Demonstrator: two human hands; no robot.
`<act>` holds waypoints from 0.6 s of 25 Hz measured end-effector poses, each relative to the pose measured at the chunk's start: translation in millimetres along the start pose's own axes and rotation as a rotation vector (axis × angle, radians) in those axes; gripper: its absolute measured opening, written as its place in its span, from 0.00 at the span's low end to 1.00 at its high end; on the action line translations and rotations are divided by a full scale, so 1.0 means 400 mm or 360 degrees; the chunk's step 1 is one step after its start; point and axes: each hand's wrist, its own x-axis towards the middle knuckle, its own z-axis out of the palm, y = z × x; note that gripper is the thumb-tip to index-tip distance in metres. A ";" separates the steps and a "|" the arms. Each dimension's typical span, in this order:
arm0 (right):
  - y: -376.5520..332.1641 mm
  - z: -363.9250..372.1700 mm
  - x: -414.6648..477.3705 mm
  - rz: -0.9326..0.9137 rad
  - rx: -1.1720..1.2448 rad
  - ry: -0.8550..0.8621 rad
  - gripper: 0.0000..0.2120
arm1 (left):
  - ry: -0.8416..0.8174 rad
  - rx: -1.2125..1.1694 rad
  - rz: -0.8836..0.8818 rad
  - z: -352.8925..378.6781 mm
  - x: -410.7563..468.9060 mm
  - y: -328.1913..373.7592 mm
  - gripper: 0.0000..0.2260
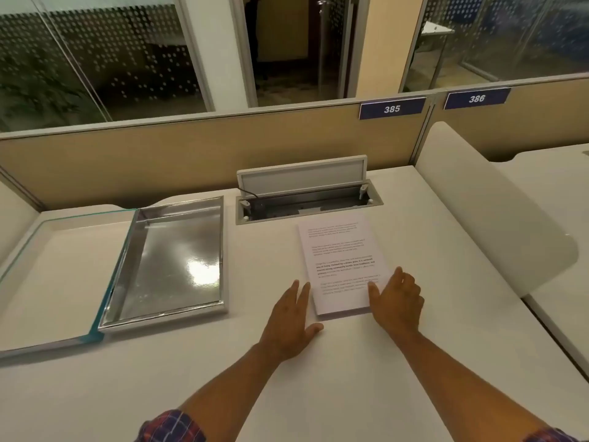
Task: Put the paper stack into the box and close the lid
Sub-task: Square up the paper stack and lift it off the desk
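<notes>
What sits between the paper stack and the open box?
Nothing: in the head view only bare desk separates the paper stack from the box; the left hand is nearer the person.

White paper stack (341, 263) with black print; silver box (165, 263); teal-edged lid (47, 282); plaid sleeves (172, 425).

Box (178, 260): polished, mirror-bright metal, reflecting glare. Lid (54, 275): clear glossy glass panel, teal-edged. Paper stack (342, 266): matt white printed sheets. Desk (318, 378): smooth, matt off-white laminate. Partition (191, 161): matt tan board showing behind.
</notes>
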 end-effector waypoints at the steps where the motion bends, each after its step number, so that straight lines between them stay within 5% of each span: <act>1: 0.015 -0.006 0.023 0.0086 -0.0020 -0.0037 0.33 | -0.0009 -0.0033 0.0001 0.006 0.016 0.012 0.43; 9: 0.023 -0.015 0.137 0.0363 0.0150 -0.0393 0.33 | 0.0038 0.0303 -0.0022 0.055 0.079 0.026 0.35; 15: 0.053 -0.015 0.226 0.0541 0.0633 -0.0585 0.29 | 0.0030 0.0339 -0.0038 0.066 0.083 0.026 0.34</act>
